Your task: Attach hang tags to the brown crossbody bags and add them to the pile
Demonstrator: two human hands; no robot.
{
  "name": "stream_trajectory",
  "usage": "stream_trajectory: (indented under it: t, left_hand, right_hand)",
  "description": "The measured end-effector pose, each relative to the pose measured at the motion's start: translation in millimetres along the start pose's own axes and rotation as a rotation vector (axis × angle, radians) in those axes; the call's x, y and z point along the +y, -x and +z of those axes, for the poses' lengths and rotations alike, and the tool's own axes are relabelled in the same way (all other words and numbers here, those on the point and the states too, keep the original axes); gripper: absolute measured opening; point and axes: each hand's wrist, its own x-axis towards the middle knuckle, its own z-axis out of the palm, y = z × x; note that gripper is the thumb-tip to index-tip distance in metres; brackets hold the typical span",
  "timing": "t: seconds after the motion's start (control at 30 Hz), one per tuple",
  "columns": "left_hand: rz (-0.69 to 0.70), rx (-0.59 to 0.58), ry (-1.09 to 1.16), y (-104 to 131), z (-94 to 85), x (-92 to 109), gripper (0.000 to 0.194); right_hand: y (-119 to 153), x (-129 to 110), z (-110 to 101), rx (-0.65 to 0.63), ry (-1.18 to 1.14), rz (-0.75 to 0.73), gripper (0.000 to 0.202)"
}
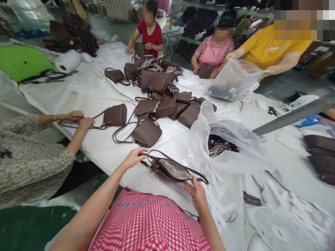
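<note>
A brown handbag (pixel 170 169) lies tilted in front of me with its top open, pale stuffing showing inside. My left hand (pixel 134 157) is closed on the bag's strap at its left end. At the bag's right end, my right hand (pixel 196 191) grips the edge near the strap, thumb on top and fingers below. Just beyond it, another brown handbag (pixel 147 132) rests on the white table (pixel 104 153). A clear plastic bag (pixel 235 153) with black tags (pixel 219 150) inside stands to the right of my hands.
Several brown handbags (pixel 159 82) are piled mid-table. A co-worker's hands (pixel 83 120) hold a bag strap at left. Other people sit or stand across the table, one holding a plastic bag (pixel 230 82). A metal pole (pixel 290 116) and white fan (pixel 277 228) are at right.
</note>
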Motion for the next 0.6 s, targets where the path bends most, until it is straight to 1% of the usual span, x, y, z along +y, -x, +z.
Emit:
stream_trajectory:
  t: [0.1, 0.17, 0.23, 0.3, 0.4, 0.47, 0.53, 0.6]
  left_hand:
    - [0.095, 0.018, -0.105, -3, -7.8, 7, 0.027]
    - [0.120, 0.029, -0.158, -2, -9.1, 9, 0.025]
    - [0.132, 0.065, -0.237, 2, -9.2, 9, 0.025]
    - [0.159, 0.118, -0.352, 7, -9.9, 6, 0.028]
    - [0.208, 0.173, -0.538, 16, -12.9, -6, 0.033]
    - [0.193, 0.180, -0.644, 21, -15.3, -15, 0.033]
    - [0.142, 0.197, -0.727, 25, -18.2, -22, 0.032]
    - [0.107, 0.253, -0.798, 27, -23.3, -25, 0.031]
  right_hand:
    - [-6, -2, 0, 0.002, -0.009, -0.035, 0.067]
    - [-5, -3, -1, 0.018, -0.001, -0.053, 0.066]
    - [0, -2, -2, 0.016, 0.015, -0.055, 0.065]
    - [8, 1, -5, -0.003, 0.031, -0.057, 0.063]
    - [20, 8, -12, -0.031, 0.044, -0.035, 0.061]
    - [26, 12, -18, -0.021, 0.036, 0.016, 0.060]
    - [30, 14, -21, -0.004, 0.037, 0.055, 0.060]
    - [33, 12, -22, 0.003, 0.059, 0.052, 0.062]
